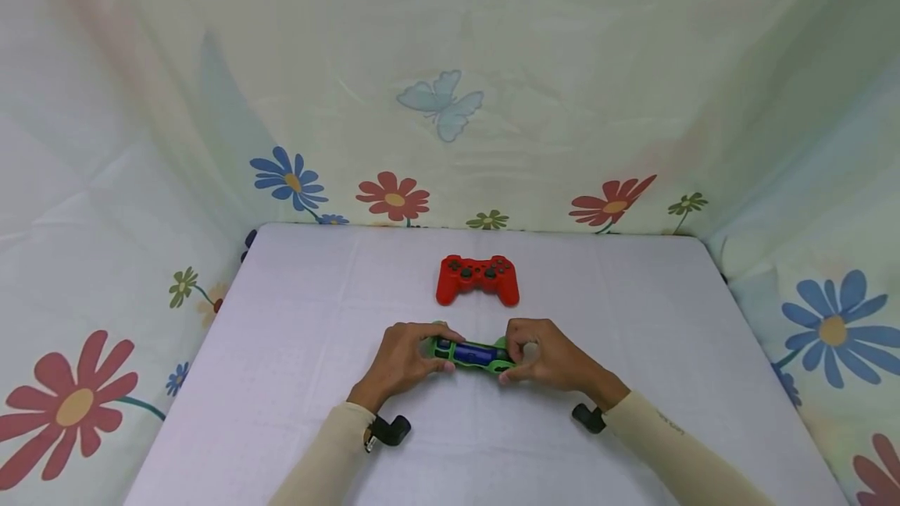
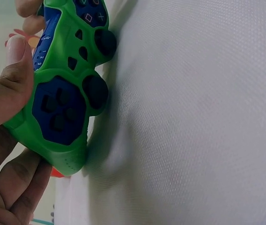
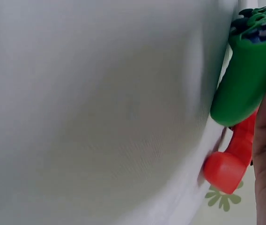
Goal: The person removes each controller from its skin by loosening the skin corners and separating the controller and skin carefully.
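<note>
A blue game controller in a green cover (image 1: 475, 354) is held between both hands, low over the white cloth. Its thumbsticks and button side face the cloth in the left wrist view, where blue shows through the openings of the green cover (image 2: 60, 119). My left hand (image 1: 404, 358) grips the left end, thumb along the near edge and fingers around the far side. At the right end, my right hand (image 1: 551, 354) pinches the cover with thumb and curled fingers. One rounded green grip (image 3: 245, 77) shows beside the fingers in the right wrist view.
A red game controller (image 1: 478, 273) lies on the table just beyond the hands, its sticks facing up. The white cloth-covered table (image 1: 316, 279) is bordered at the back and sides by a flowered curtain (image 1: 534, 100).
</note>
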The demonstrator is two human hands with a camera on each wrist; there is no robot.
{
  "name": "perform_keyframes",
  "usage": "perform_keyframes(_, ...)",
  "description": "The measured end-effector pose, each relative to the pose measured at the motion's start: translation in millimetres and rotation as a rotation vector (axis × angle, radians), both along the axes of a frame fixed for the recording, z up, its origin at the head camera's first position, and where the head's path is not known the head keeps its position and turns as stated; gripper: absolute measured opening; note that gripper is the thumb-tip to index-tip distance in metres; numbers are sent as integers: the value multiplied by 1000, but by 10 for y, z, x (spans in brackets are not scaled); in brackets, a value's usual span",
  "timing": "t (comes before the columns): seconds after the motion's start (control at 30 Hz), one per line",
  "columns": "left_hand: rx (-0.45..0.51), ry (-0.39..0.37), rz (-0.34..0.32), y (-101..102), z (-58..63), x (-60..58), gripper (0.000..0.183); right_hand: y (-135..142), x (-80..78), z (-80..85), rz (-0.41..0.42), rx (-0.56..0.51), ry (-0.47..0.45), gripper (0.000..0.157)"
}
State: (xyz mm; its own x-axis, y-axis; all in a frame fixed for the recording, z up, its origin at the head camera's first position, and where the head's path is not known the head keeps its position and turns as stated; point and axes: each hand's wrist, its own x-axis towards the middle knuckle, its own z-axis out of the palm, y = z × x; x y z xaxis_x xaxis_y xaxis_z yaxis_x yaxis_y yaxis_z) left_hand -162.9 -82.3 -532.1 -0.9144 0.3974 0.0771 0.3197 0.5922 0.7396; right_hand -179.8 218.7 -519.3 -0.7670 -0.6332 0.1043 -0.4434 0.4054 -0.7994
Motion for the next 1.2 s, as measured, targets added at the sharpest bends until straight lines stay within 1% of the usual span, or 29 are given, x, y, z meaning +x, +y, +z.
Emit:
perform_keyframes(0.17,6,-2,-1,2,12,3,44,6,60,-46,-18,-10,24,45)
perform_keyframes(0.27,0,11,0,2,24,6,43,-5,83,-69,-29,-21,54,42)
perform_keyframes(0.37,-4,21,7,2,34,11,43,-20,122,-78,-74,-21,66,38)
perform_keyframes(0.5,4,21,9,2,36,20,44,-36,206,-82,-137,-1,90,39)
perform_keyframes(0.57,7,20,9,4,36,25,44,-40,248,-91,-139,8,136,40)
perform_keyframes(0.73,11,14,15,8,36,29,44,-52,317,-110,-105,-3,314,38)
perform_keyframes(0.8,14,15,17,5,30,29,45,-60,327,-117,-98,-17,351,38)
perform_keyframes(0.87,15,16,17,1,24,29,45,-67,334,-117,-106,-27,341,38)
perform_keyframes(0.93,18,17,15,-4,16,28,45,-69,340,-107,-121,-26,313,38)
perform_keyframes(1.03,31,14,11,-11,13,30,45,-66,358,-73,-137,-2,279,38)
perform_keyframes(1.1,42,11,4,-17,14,29,45,-60,375,-47,-139,17,283,39)
perform_keyframes(1.2,40,11,-3,-24,24,33,45,-60,400,-27,-135,17,291,40)
